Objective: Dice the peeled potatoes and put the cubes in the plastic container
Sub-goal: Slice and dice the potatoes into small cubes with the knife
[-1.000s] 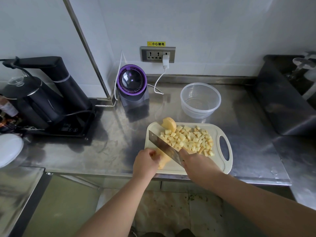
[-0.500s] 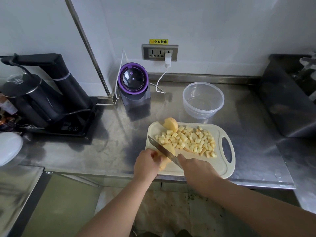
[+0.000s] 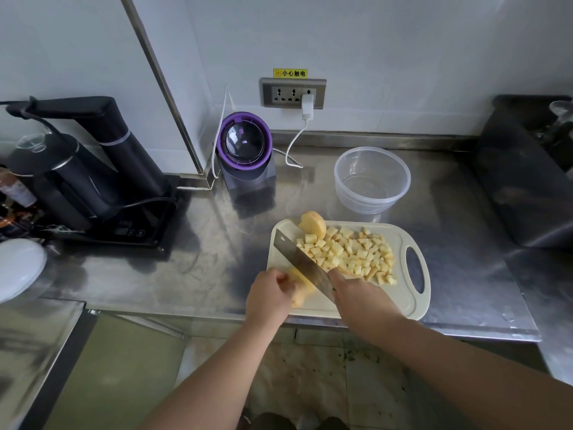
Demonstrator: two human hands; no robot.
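Dim, soft daylight; sharp centre, edges warped.

Knife point(image 3: 302, 264) handle hidden in right hand point(image 3: 363, 293); potato point(image 3: 300, 289) part-covered.

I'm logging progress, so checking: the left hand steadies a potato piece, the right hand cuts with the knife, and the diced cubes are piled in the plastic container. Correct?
Not quite. The head view shows the diced cubes piled on the cutting board; the plastic container behind it holds none. The rest stands: left hand steadies a potato piece, right hand cuts with the knife.
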